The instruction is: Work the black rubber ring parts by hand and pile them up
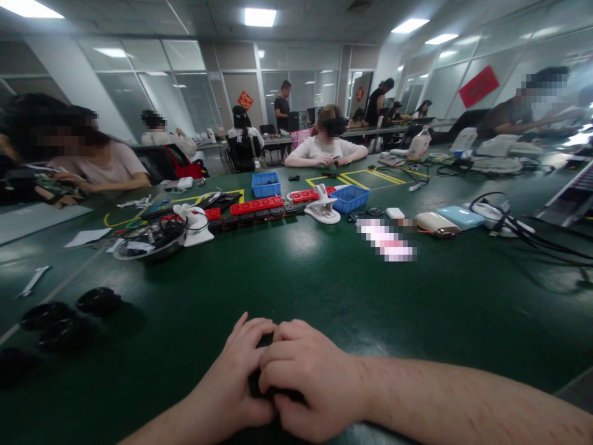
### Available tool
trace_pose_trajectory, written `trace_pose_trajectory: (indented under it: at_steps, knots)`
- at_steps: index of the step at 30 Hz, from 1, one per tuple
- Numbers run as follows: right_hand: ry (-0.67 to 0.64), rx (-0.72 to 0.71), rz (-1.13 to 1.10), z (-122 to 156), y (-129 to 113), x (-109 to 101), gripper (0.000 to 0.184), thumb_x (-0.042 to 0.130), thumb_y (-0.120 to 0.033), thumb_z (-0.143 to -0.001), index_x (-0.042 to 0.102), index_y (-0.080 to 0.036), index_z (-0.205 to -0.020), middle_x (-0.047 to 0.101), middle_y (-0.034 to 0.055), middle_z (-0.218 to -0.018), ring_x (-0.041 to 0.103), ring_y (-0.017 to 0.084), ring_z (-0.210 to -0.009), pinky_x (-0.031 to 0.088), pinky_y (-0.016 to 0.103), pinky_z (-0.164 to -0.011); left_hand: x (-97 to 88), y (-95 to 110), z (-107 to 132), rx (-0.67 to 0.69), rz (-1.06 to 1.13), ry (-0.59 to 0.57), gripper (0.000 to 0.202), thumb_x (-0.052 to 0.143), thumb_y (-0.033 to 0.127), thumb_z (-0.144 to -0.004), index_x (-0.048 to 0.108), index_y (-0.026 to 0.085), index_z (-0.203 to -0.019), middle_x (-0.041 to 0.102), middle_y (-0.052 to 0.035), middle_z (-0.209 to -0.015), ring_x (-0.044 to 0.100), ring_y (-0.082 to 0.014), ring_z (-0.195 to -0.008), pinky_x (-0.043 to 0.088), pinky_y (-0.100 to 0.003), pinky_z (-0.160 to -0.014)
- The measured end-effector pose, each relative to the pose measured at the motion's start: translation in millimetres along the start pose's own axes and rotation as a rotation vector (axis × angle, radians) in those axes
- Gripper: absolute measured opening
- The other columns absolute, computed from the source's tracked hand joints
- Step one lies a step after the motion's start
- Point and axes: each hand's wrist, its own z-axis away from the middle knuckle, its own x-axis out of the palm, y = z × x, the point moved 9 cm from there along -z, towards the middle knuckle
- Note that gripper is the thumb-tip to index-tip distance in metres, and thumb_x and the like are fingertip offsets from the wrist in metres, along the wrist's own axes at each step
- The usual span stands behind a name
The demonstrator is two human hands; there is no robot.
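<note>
My left hand [237, 372] and my right hand [306, 376] meet low over the front of the green table [296, 284]. Between them is a dark object [254, 384], mostly hidden by the fingers, so its kind does not show. The left fingers curve round its far and left sides. From the right, my other hand lies over its top with bent fingers, and both hands grip it. To the left, several black round parts [99, 301] lie on the table, apart from my hands.
A wrench [33, 281] lies at the left. Farther back are a metal bowl [148, 248], white clip stands [197, 227], a red-and-black strip [257, 206], and a blue bin [351, 199]. Cables [523, 232] spread at the right. A person [327, 148] sits opposite.
</note>
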Motion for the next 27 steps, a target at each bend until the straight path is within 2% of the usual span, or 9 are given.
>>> trace_pose_trajectory:
  at_steps: [3,6,9,11,13,15,20,24,27]
  knots:
    - [-0.03,-0.093,-0.035,1,-8,5,0.011,0.047,-0.018,-0.062,0.057,-0.019,-0.067,0.061,-0.0016,-0.069,0.045,0.014,-0.07,0.038,0.031,-0.077,1.9,-4,0,0.003,-0.011,-0.016,0.029,0.066,0.024,-0.058,0.066,0.028,-0.087,0.048,-0.0025,-0.125,0.039,-0.0346,-0.118,0.015,-0.063,-0.101]
    - [-0.025,-0.13,-0.045,2,-11,5,0.012,0.046,-0.019,-0.062,0.057,-0.019,-0.067,0.062,-0.0015,-0.069,0.047,0.015,-0.074,0.037,0.032,-0.084,2.7,-4,3,0.02,-0.01,-0.025,0.043,0.067,0.025,-0.06,0.062,0.031,-0.102,0.046,-0.003,-0.129,0.038,-0.0347,-0.12,0.013,-0.063,-0.102]
    - [0.053,-0.087,-0.042,2,-9,-3,0.016,0.048,-0.022,-0.065,0.058,-0.018,-0.077,0.064,-0.0003,-0.081,0.048,0.016,-0.08,0.037,0.032,-0.082,0.2,-3,4,0.013,-0.026,0.011,0.066,0.066,0.029,-0.061,0.047,0.029,-0.124,0.045,-0.0071,-0.13,0.037,-0.0338,-0.121,0.013,-0.062,-0.103]
    - [0.108,-0.01,-0.022,3,-2,-9,0.019,0.051,-0.028,-0.069,0.058,-0.017,-0.082,0.063,0.0024,-0.087,0.048,0.017,-0.082,0.037,0.033,-0.078,-0.9,-2,5,0.006,-0.035,0.041,0.073,0.068,0.032,-0.06,0.041,0.026,-0.128,0.045,-0.0091,-0.129,0.038,-0.0343,-0.12,0.013,-0.063,-0.103]
    - [0.125,0.073,-0.004,4,5,-11,0.025,0.054,-0.036,-0.072,0.058,-0.016,-0.087,0.061,0.0045,-0.088,0.048,0.018,-0.082,0.037,0.033,-0.074,-2.7,-2,7,-0.024,-0.045,0.081,0.072,0.07,0.038,-0.058,0.044,0.025,-0.124,0.048,-0.0095,-0.124,0.041,-0.0353,-0.117,0.013,-0.064,-0.102]
    - [0.12,0.135,0.005,5,11,-10,0.031,0.057,-0.041,-0.073,0.057,-0.016,-0.09,0.06,0.0047,-0.089,0.048,0.018,-0.081,0.036,0.032,-0.072,-5.4,-4,9,-0.088,-0.065,0.124,0.061,0.07,0.042,-0.057,0.052,0.024,-0.113,0.053,-0.0087,-0.116,0.046,-0.0346,-0.11,0.012,-0.065,-0.101]
    - [0.082,0.195,0.032,5,16,-6,0.037,0.062,-0.051,-0.07,0.056,-0.017,-0.083,0.058,0.0026,-0.082,0.047,0.017,-0.077,0.034,0.03,-0.068,-9.6,-4,13,-0.167,-0.108,0.154,0.034,0.068,0.036,-0.059,0.058,0.022,-0.088,0.056,-0.0058,-0.1,0.051,-0.0299,-0.099,0.012,-0.065,-0.101]
    - [0.03,0.16,0.042,2,13,-4,0.027,0.066,-0.04,-0.068,0.058,-0.017,-0.079,0.058,0.0021,-0.08,0.047,0.017,-0.077,0.034,0.03,-0.067,-9.6,2,10,-0.132,-0.086,0.13,0.024,0.066,0.027,-0.059,0.059,0.023,-0.081,0.056,-0.0047,-0.097,0.051,-0.028,-0.098,0.013,-0.063,-0.102]
    - [0.011,0.113,-0.003,1,10,-3,0.018,0.064,-0.03,-0.067,0.058,-0.017,-0.08,0.058,0.0014,-0.08,0.048,0.017,-0.079,0.036,0.029,-0.069,-10.5,4,6,-0.09,-0.047,0.109,0.031,0.065,0.021,-0.055,0.061,0.023,-0.086,0.055,-0.004,-0.1,0.05,-0.0275,-0.1,0.016,-0.059,-0.103]
